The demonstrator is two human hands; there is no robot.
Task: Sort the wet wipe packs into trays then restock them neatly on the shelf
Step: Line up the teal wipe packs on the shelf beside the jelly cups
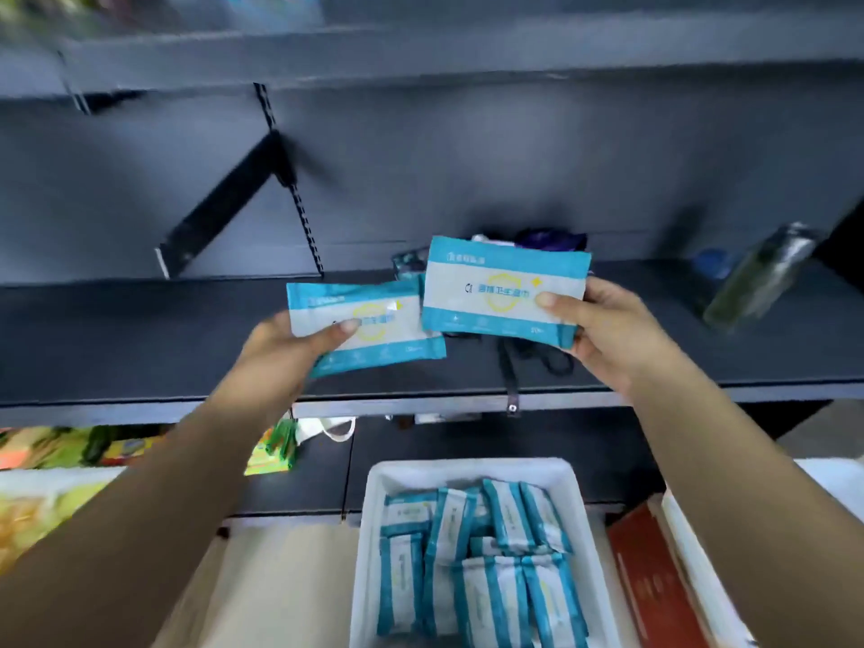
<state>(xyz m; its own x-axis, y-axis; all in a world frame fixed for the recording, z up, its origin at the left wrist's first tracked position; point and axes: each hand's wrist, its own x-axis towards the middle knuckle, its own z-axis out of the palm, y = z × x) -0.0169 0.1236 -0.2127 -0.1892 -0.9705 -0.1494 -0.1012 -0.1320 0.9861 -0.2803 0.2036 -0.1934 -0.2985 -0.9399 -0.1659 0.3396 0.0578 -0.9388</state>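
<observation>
The left hand (285, 341) pinches one wet wipe pack (374, 327) by its left end, thumb on the face and fingers curled behind; the right hand (603, 329) grips a second pack (500, 287) by its right end the same way. Both packs are held face-up above the dark shelf (140, 339), their inner edges nearly touching — the right one slightly higher. Each is a flat white pouch with teal bands along top and bottom and a yellow ring around blue print. Below, a white tray (467, 470) holds many more packs (481, 554) of the same kind, some standing on edge, some lying tilted. On the shelf to the right a bottle (757, 278) appears — blurred.
</observation>
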